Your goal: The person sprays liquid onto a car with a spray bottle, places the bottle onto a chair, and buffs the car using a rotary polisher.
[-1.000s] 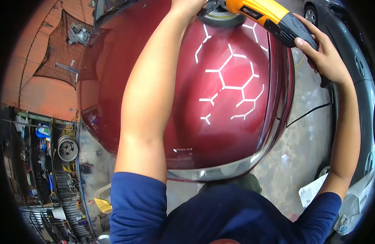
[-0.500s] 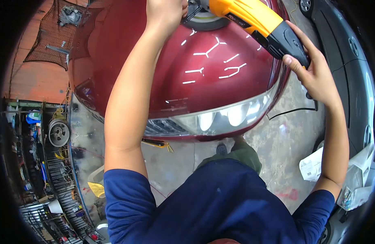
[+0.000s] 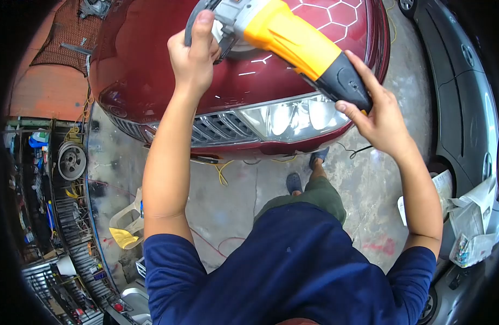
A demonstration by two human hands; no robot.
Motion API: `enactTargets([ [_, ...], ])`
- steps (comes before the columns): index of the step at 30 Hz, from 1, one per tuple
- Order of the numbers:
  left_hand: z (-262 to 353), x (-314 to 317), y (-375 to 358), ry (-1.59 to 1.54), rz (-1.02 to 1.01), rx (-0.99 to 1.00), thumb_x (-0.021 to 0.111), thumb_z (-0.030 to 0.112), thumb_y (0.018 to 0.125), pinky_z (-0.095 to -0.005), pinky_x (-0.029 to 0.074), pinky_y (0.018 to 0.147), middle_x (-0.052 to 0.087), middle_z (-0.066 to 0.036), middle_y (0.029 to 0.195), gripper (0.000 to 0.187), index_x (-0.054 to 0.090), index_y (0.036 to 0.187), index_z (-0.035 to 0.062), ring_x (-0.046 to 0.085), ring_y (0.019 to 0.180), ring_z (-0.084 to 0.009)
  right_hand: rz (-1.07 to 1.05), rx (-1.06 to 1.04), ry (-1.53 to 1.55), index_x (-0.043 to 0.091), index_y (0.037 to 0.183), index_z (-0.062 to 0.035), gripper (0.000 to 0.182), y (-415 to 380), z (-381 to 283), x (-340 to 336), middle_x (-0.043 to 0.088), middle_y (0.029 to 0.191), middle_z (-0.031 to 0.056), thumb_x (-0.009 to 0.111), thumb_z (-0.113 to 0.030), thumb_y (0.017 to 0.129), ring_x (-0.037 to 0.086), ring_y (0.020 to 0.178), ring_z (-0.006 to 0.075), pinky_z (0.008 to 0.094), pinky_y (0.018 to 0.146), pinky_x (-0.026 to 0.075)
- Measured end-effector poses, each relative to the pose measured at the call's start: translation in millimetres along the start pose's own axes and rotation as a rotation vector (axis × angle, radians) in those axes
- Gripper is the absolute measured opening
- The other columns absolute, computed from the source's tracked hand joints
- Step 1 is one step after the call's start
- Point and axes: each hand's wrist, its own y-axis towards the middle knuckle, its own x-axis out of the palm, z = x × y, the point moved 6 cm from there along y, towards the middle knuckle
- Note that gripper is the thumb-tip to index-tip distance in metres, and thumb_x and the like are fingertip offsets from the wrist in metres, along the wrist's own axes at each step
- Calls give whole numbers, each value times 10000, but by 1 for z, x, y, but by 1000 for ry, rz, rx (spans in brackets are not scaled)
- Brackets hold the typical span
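A yellow and black car polisher (image 3: 293, 39) is held in both my hands over the glossy red hood (image 3: 135, 59) of a car. My left hand (image 3: 194, 62) is closed round the grey loop handle at the polisher's head, thumb up. Round the black rear grip wraps my right hand (image 3: 377, 111), its thumb on the near side. The polisher slants from upper left to lower right. Its pad is mostly hidden behind the tool head and the handle. Below the tool are the clear headlight (image 3: 298, 118) and the dark grille (image 3: 223, 129).
A grey car (image 3: 456, 103) stands along the right, with paper and plastic sheeting (image 3: 469, 222) by it. On the left are a wheel rim (image 3: 72, 161) and racks of tools. A pale chair (image 3: 127, 216) with a yellow cloth is nearby. Cables lie on the concrete floor (image 3: 233, 206).
Both hands and the polisher have come closer to my body and a little left. More of the tool's head and my left hand shows, and my feet are now in view.
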Motion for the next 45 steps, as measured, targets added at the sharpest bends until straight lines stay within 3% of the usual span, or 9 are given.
enactTargets([
  [8, -12, -45, -83, -15, 67, 54, 600, 448, 1114, -317, 303, 528, 388, -9, 575, 600, 372, 675, 109, 336, 524, -110, -54, -53, 28, 402, 1677, -118, 946, -35, -16, 47, 665, 1404, 287, 888, -173, 868, 682, 1264, 462, 467, 1044, 561],
  [15, -20, -61, -134, -19, 120, 97, 618, 449, 1097, -335, 291, 537, 379, -23, 579, 620, 372, 662, 83, 338, 526, -134, -96, -28, -3, 420, 1666, -125, 951, -61, -11, 75, 704, 1215, 235, 899, -256, 855, 717, 1078, 456, 489, 932, 592],
  [23, -46, -61, -191, -110, 208, 193, 716, 574, 1000, -329, 332, 523, 449, -32, 597, 687, 430, 642, 61, 413, 539, -132, -201, 71, -16, 427, 1658, -147, 957, -99, 3, 90, 678, 1218, 197, 897, -322, 843, 714, 1055, 452, 505, 885, 611],
  [28, -50, -18, -201, 314, 186, 214, 720, 743, 922, -318, 427, 508, 545, -44, 605, 815, 512, 668, -3, 540, 527, -157, -117, 316, 56, 329, 1679, -102, 1131, -153, 40, 98, 598, 1532, 239, 969, -367, 785, 643, 1337, 465, 518, 1099, 553],
  [31, -46, 45, -170, 200, -44, 389, 865, 604, 857, -335, 438, 493, 528, -59, 588, 695, 498, 653, 51, 544, 485, -216, 42, 457, 147, 347, 1656, -83, 1114, -191, 65, 92, 598, 1534, 252, 983, -335, 777, 643, 1352, 460, 506, 1103, 549],
  [32, -47, 64, -163, 253, -105, 420, 905, 576, 814, -340, 407, 477, 489, -55, 570, 672, 499, 646, 68, 514, 470, -219, 92, 479, 129, 342, 1643, -67, 1093, -200, 68, 87, 617, 1503, 253, 987, -284, 788, 658, 1348, 404, 479, 1113, 534],
  [35, -23, 138, -131, 299, -290, 467, 987, 543, 703, -348, 405, 469, 483, -28, 547, 652, 511, 624, 104, 511, 448, -215, 289, 680, 373, 309, 1647, -39, 1089, -252, 102, 96, 636, 1447, 219, 976, -232, 808, 647, 1325, 329, 448, 1132, 505],
  [38, -23, 192, -116, 237, -351, 469, 984, 587, 700, -350, 403, 484, 478, -32, 566, 683, 498, 630, 114, 511, 466, -225, 385, 790, 404, 291, 1644, -19, 1082, -267, 106, 97, 626, 1415, 183, 967, -192, 817, 620, 1304, 281, 428, 1141, 481],
  [45, -5, 201, -132, 350, -414, 386, 1001, 530, 678, -349, 412, 510, 521, -24, 578, 646, 503, 637, 120, 542, 479, -223, 397, 814, 719, 310, 1618, -5, 1062, -287, 115, 138, 545, 1471, 157, 967, -103, 789, 567, 1356, 268, 414, 1152, 474],
])
